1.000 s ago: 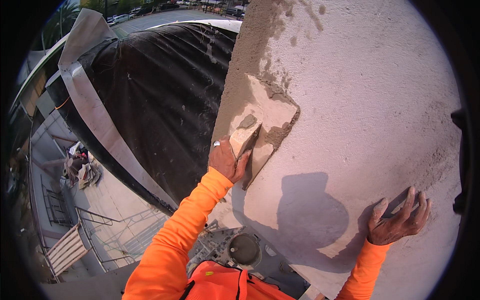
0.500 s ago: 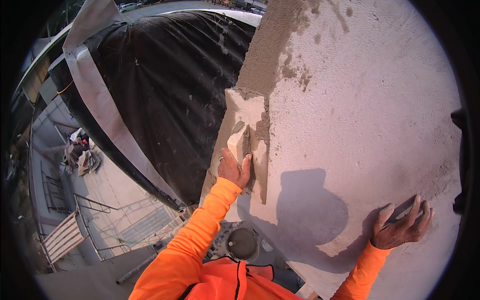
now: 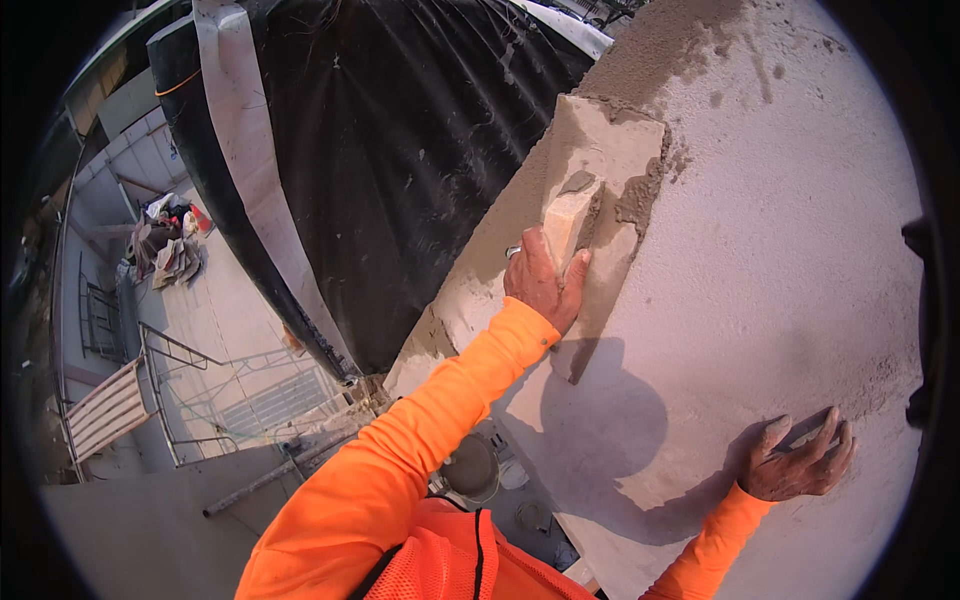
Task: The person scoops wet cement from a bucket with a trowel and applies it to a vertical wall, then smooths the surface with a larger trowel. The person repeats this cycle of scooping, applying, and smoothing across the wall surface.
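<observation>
My left hand (image 3: 545, 275) is closed around the handle of a plastering float (image 3: 606, 148). The float's long, pale, mortar-smeared board lies against the pale wall surface (image 3: 760, 270), along its left edge. Darker, wet-looking mortar (image 3: 668, 50) covers the strip beyond the float's far end, and more shows to its left. To the lower right, my right hand (image 3: 800, 462) rests on the wall with its fingers spread and slightly bent, holding nothing. Part of the float's handle is hidden by my left fingers.
Black sheeting (image 3: 400, 150) with a pale band (image 3: 238, 110) hangs left of the wall edge. Far below are a bucket (image 3: 470, 466), a slatted platform (image 3: 105, 410) beside metal railings, and a heap of rags or sacks (image 3: 165, 240). My shadow falls on the wall.
My left hand and the float have moved up and to the right in the view, along the wall's edge. The view has also shifted. My right hand stays nearly in place.
</observation>
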